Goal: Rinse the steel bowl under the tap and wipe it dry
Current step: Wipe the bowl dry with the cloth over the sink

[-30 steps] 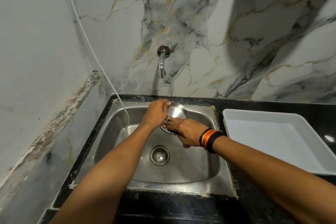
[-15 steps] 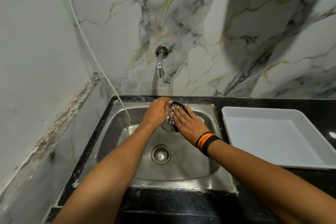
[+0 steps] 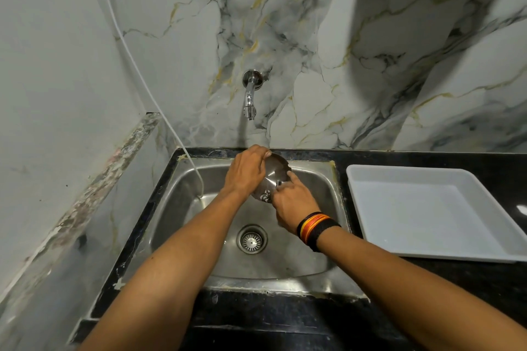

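A small steel bowl [image 3: 273, 174] is held tilted over the back of the steel sink [image 3: 310, 262], below the wall tap [image 3: 249, 100]. My left hand [image 3: 245, 171] grips its left rim from above. My right hand [image 3: 293, 203] presses on the bowl's lower right side, fingers against the metal with a small dark patterned thing under them that is too hidden to name. No water stream is visible from the tap. A striped wristband sits on my right wrist.
A white plastic tray [image 3: 433, 208] lies on the black counter [image 3: 456, 279] right of the sink. A thin white hose [image 3: 159, 111] runs down the left wall into the basin. The drain strainer [image 3: 252, 239] is in the sink floor.
My right hand has slid from over the top of the bowl down to its lower right side, uncovering the bowl's surface. My left hand keeps its grip.
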A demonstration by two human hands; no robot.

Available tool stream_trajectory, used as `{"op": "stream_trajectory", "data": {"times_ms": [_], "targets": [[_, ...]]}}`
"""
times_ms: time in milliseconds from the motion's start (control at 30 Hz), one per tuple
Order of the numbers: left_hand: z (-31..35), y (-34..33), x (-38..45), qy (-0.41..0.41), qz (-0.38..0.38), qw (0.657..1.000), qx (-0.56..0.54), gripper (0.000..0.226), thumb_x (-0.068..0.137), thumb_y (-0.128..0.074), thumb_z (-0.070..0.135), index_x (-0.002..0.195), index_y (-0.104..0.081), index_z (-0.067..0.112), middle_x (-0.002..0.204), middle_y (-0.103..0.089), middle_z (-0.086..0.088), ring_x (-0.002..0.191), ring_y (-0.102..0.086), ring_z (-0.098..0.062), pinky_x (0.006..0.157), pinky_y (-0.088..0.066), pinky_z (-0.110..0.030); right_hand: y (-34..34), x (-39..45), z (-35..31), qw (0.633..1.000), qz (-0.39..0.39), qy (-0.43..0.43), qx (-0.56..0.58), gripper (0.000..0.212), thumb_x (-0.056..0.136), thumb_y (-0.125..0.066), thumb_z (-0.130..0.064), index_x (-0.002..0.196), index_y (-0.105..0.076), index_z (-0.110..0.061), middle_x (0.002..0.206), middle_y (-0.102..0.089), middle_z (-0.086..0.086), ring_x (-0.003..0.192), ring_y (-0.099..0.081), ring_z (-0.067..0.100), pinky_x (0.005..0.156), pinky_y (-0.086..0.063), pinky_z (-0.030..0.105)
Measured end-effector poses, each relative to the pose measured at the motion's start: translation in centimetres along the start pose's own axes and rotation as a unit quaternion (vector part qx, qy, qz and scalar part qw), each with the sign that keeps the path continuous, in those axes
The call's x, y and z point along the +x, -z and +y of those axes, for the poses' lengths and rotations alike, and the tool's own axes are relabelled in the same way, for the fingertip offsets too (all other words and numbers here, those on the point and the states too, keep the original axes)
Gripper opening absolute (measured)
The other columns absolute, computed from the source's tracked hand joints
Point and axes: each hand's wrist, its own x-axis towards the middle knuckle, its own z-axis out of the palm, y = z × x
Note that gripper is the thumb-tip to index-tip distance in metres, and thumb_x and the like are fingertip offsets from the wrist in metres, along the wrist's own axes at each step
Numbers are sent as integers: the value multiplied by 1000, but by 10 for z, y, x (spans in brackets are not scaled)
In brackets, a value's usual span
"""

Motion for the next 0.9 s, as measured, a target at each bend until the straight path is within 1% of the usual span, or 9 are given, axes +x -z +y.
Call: {"op": "stream_trajectory", "data": {"times_ms": [100, 200, 267, 333, 400, 500, 567, 700, 900], "targets": [[2, -4, -2, 16, 18, 1000, -2, 27, 105, -51, 12, 120, -73, 13, 119, -73, -5, 103, -71, -29, 92, -54, -41, 9, -2, -8, 973, 20, -80, 216, 21, 83, -58, -13, 100, -69, -12, 96, -73, 14, 98, -65, 32, 101, -43, 36], [0, -1, 1, 32, 33, 999, -6, 27, 105, -52, 10, 120, -74, 13, 117, -73, -5, 103, -71, -27, 91, -55, -39, 6, -3, -15, 928, 37, -113, 354, 32, 82, -46, -5, 107, -65, -13, 98, -70, 17, 95, -63, 39, 78, -51, 39], [-2, 2, 4, 33, 35, 999, -5, 27, 105, -52, 10, 120, -74, 13, 116, -73, -6, 101, -71, -27, 89, -56, -39, -2, -5, -14, 932, 41, -82, 352, 34, 80, -47, -2, 109, -63, -13, 103, -68, 13, 102, -61, 35, 90, -49, 42], [-2, 4, 2, 28, 31, 999, -9, 27, 106, -51, 11, 120, -74, 13, 116, -73, -6, 101, -71, -26, 89, -55, -37, -9, -7, -5, 958, 52, -31, 280, 37, 77, -55, -4, 111, -62, -15, 105, -70, 6, 106, -63, 28, 116, -34, 43], [-2, 3, 0, 29, 29, 999, -20, 27, 107, -50, 13, 119, -74, 13, 116, -73, -5, 102, -70, -25, 90, -56, -36, -16, -5, 7, 984, 80, 15, 161, 44, 74, -64, -6, 117, -63, -13, 110, -71, 5, 110, -65, 24, 125, -18, 47], [-1, 2, 2, 34, 25, 998, -36, 28, 107, -50, 15, 120, -75, 13, 119, -73, -4, 104, -70, -25, 94, -56, -37, -17, -4, 16, 997, 57, 36, 38, 56, 88, -54, -4, 144, -47, -1, 144, -57, 18, 137, -50, 30, 126, -6, 54], [2, 3, 3, 32, 17, 999, -36, 28, 107, -50, 16, 121, -74, 14, 120, -73, -3, 106, -70, -24, 95, -56, -38, -12, -6, 15, 998, 33, 44, 27, 62, 92, -54, -6, 151, -35, 1, 155, -43, 21, 146, -37, 31, 126, -2, 53], [-4, 3, 2, 35, 10, 999, -32, 28, 107, -51, 16, 123, -73, 15, 121, -74, -3, 108, -70, -24, 95, -55, -36, -9, -18, 10, 990, 41, 87, 107, 97, 77, -82, -17, 156, -27, -2, 164, -27, 19, 153, -25, 30, 127, -3, 41], [2, 2, 1, 32, -5, 999, -25, 29, 108, -50, 17, 128, -72, 15, 127, -72, 0, 115, -67, -20, 107, -44, -37, -12, -27, 8, 977, 52, 90, 184, 103, 73, -82, 0, 158, -25, -9, 165, -27, 13, 151, -29, 27, 121, -14, 32]]}}
